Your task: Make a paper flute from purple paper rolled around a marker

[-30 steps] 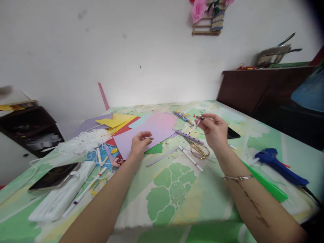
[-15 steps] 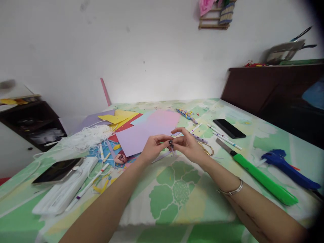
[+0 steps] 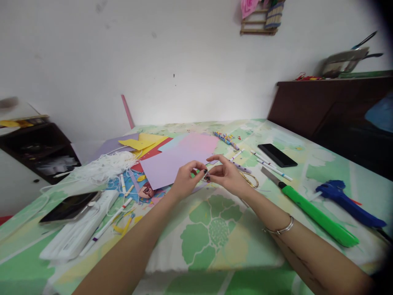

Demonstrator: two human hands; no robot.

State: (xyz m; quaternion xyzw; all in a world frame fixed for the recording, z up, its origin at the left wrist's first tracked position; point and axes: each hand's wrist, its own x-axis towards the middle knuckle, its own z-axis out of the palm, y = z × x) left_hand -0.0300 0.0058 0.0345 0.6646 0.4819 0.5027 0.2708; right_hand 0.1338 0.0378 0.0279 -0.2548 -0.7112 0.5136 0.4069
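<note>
Both hands meet over the near side of the lilac paper sheet (image 3: pixel 166 168). Between their fingertips is a small pale purple paper strip (image 3: pixel 207 175), mostly hidden by the fingers. My left hand (image 3: pixel 189 178) is closed in a pinch on it from the left. From the right, my right hand (image 3: pixel 226 177) pinches it between thumb and fingers, its index finger raised. Gold-handled scissors (image 3: pixel 252 179) lie just beyond my right wrist, partly covered. A dotted purple paper tube (image 3: pixel 241 167) rests behind that hand.
At right lie a green-handled knife (image 3: pixel 317 213), a blue glue gun (image 3: pixel 350 205), a black phone (image 3: pixel 277 155) and several markers (image 3: pixel 272 165). Tangled white string (image 3: pixel 104 168), coloured paper (image 3: pixel 147 143), another phone (image 3: pixel 70 207) and a white power strip (image 3: pixel 80 229) fill the left side.
The fingertips have shifted slightly, and the strip end that hung below them is now drawn up between the fingers. My left thumb and index finger form a rounder pinch.
</note>
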